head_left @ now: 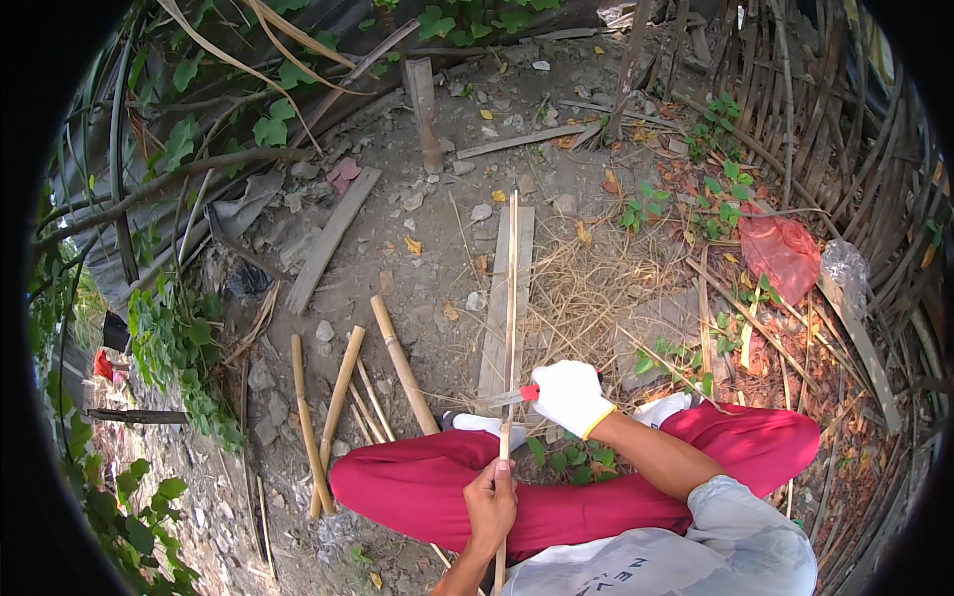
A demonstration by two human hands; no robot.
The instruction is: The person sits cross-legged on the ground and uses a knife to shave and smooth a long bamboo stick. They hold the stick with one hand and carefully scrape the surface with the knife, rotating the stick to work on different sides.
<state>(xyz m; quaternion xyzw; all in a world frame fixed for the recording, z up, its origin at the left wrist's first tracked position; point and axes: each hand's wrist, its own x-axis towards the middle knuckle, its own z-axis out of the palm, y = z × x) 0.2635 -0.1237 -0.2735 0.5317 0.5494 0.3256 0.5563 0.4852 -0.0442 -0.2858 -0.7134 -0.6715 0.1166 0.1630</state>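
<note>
A long, thin bamboo strip [512,288] runs lengthwise in front of me, pointing away from my lap. My bare left hand [491,505] is closed round its near part, thumb on top. My right hand [572,397], in a white glove with a yellow cuff edge, grips a knife [530,393] by its red handle. The blade points left and lies across the strip, a little beyond my left hand. How deep the blade sits in the bamboo I cannot tell. Under the strip's far part lies a flat wooden board [494,343].
Several bamboo poles [397,358] lie left of my maroon-trousered legs [596,512]. Dry shavings [586,298] cover the ground right of the board. A loose plank [333,238] and an upright post [423,114] stand farther off. At right are a red plastic bag [778,253] and a stick fence [845,129].
</note>
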